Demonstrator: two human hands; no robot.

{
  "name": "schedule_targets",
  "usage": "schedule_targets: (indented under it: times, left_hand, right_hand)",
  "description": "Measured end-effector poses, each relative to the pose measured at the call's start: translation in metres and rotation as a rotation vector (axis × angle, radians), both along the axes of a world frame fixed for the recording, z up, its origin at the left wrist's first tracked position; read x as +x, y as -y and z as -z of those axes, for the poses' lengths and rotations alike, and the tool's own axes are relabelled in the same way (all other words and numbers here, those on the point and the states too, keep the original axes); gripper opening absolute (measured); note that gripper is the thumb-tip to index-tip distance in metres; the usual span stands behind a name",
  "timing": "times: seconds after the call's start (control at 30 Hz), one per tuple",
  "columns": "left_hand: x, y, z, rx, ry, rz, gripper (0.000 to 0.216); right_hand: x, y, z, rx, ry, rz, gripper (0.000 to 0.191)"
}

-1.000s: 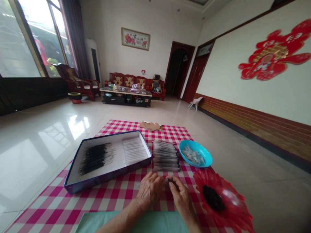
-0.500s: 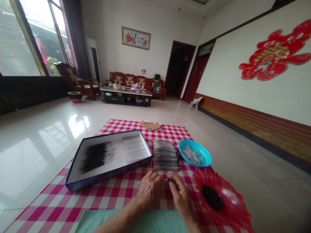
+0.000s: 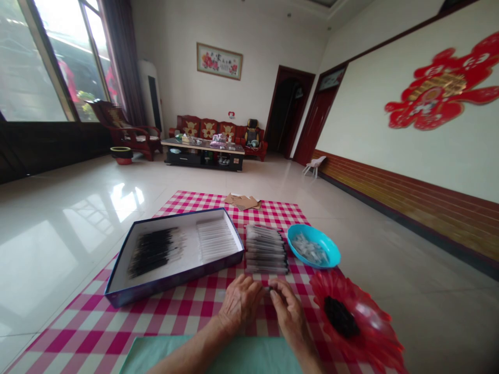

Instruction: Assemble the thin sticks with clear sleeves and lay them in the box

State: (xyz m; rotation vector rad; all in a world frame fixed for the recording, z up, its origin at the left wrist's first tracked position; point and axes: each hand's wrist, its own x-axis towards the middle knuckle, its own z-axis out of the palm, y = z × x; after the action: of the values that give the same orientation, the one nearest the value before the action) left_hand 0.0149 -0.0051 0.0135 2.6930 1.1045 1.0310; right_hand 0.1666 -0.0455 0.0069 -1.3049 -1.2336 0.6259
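Hands meet low over the checked cloth point(image 3: 183, 324), the left hand point(image 3: 240, 302) and right hand point(image 3: 290, 311) curled, their fingertips point(image 3: 273, 293) apparently pinching a small dark piece point(image 3: 270, 289). Just ahead lies a stack of clear-sleeved sticks point(image 3: 266, 249); a blue bowl point(image 3: 331, 249) sits ahead of the right hand.

A pink-and-white checked cloth point(image 3: 163, 324) lies on the tiled floor point(image 3: 66, 208), with an open dark blue box point(image 3: 171, 283) toward its left edge and a stack of clear packets point(image 3: 265, 249) mid-cloth. A blue bowl point(image 3: 312, 234) sits near the right edge, which a red petal-shaped dish point(image 3: 331, 283) overlaps.
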Motion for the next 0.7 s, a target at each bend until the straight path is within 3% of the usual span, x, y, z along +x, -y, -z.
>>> schedule_targets:
  times: [0.13, 0.3, 0.4, 0.7]
  left_hand:
    - [0.0000, -0.0009, -0.0006, -0.001, 0.006, 0.000, 0.027]
    - [-0.0005, -0.0010, 0.0008, 0.008, 0.009, 0.000, 0.027]
    - [-0.0007, -0.0012, 0.0023, 0.009, 0.018, 0.008, 0.025]
    - [-0.0002, -0.0019, 0.0030, 0.013, 0.008, 0.005, 0.025]
  right_hand:
    - [-0.0004, 0.0017, -0.0010, -0.051, -0.088, -0.022, 0.037]
    - [-0.0008, -0.0012, -0.0029, -0.030, 0.031, 0.077, 0.028]
    - [-0.0002, -0.0020, -0.0008, 0.015, 0.073, 0.059, 0.025]
    - [-0.0007, -0.0013, 0.0042, -0.041, -0.082, -0.003, 0.036]
